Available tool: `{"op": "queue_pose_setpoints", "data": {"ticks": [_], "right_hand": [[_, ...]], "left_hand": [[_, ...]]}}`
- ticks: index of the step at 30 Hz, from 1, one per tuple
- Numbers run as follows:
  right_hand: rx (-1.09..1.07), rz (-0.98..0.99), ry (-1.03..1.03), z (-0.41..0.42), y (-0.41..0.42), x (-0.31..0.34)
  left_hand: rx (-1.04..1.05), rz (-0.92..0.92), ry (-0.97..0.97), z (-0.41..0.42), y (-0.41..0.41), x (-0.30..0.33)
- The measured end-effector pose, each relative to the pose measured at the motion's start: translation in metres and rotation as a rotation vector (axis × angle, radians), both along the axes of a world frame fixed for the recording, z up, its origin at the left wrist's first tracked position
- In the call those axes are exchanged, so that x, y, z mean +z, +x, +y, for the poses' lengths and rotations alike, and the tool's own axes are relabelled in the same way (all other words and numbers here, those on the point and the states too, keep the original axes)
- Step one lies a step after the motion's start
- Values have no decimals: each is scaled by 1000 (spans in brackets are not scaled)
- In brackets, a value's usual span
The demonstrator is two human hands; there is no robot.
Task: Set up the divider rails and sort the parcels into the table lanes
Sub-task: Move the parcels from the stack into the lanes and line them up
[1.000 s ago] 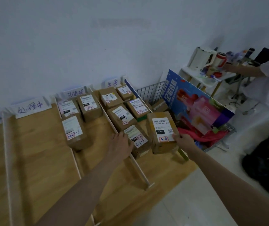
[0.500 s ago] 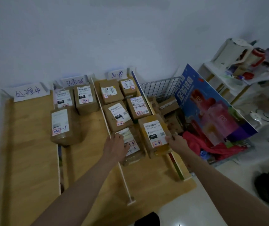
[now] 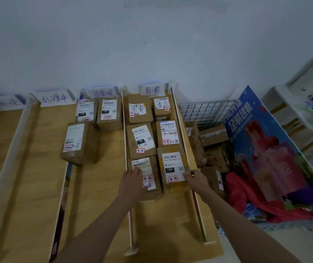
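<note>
Six brown cardboard parcels now fill the rightmost lane (image 3: 150,211) of the wooden table (image 3: 98,186). The newest labelled parcel (image 3: 172,168), lifted and tilted a second ago, now sits flat at the front right, so this placement looks finished. The right hand (image 3: 194,179) pinches its corner; the left hand (image 3: 133,184) rests flat on the neighbouring parcel (image 3: 148,177). Three parcels (image 3: 79,143) occupy the next lane (four white divider rails (image 3: 127,186) are visible).

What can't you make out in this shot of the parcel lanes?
Head view:
- Leftmost lane sign: blurred, unreadable.
- Parcel label under the left hand: partly covered.
- Wire basket contents: dark, behind the poster.
- Barcode print: too small.
</note>
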State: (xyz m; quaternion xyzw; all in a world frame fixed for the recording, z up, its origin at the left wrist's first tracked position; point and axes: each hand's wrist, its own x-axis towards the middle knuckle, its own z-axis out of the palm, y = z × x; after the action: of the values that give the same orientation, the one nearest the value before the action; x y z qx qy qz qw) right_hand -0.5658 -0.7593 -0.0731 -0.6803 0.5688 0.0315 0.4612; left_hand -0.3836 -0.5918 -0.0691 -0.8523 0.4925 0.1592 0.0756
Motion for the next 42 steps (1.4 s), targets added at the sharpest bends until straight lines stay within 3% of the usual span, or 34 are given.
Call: {"op": "queue_pose_setpoints", "data": {"ticks": [10, 25, 29, 36, 42], "right_hand": [[55, 86, -51, -20, 19, -46], [231, 189, -176, -10, 22, -30], [265, 147, -226, 0, 19, -9], [535, 58, -567, -7, 64, 81], [708, 38, -846, 5, 131, 146]], "left_hand": [[24, 15, -26, 0, -2, -4], [59, 43, -38, 7, -9, -3], [39, 20, -18, 7, -9, 7], [-3, -108, -151, -8, 37, 81], [173, -283, -217, 23, 101, 156]]}}
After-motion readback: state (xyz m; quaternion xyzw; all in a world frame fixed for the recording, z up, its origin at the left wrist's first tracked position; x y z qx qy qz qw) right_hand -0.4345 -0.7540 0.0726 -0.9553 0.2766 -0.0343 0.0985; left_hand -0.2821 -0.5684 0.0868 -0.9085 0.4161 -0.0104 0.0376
